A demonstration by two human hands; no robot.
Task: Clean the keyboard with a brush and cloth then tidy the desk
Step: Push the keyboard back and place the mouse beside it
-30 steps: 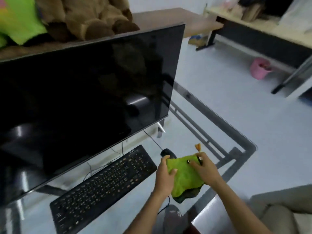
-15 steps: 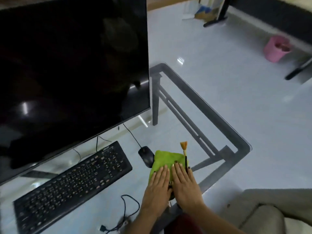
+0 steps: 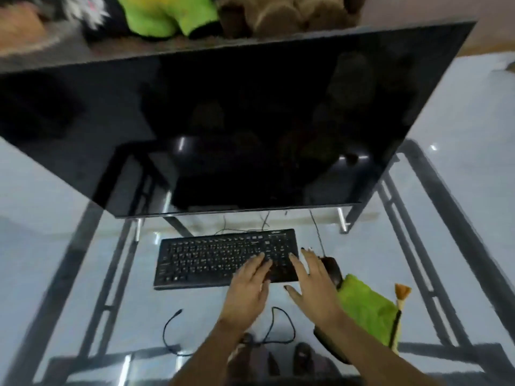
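A black keyboard [image 3: 211, 259] lies on the glass desk [image 3: 83, 274] below the monitor. My left hand [image 3: 249, 285] hovers with straight fingers over the keyboard's right end. My right hand [image 3: 312, 285] is spread flat just right of it, over the keyboard's right edge and beside the black mouse [image 3: 333, 270]. Both hands hold nothing. The folded green cloth [image 3: 366, 309] lies on the desk to the right of my right forearm. A brush [image 3: 401, 302] with an orange tip and a pale handle rests along the cloth's right side.
A large dark monitor [image 3: 237, 121] fills the upper view, with plush toys [image 3: 172, 15] behind it. A loose black cable [image 3: 273, 324] curls on the glass near my wrists. The desk's dark metal frame [image 3: 446, 218] shows through the glass.
Both hands left the green cloth and brush and moved left to the keyboard's right end. The view swung left, now facing the monitor squarely.
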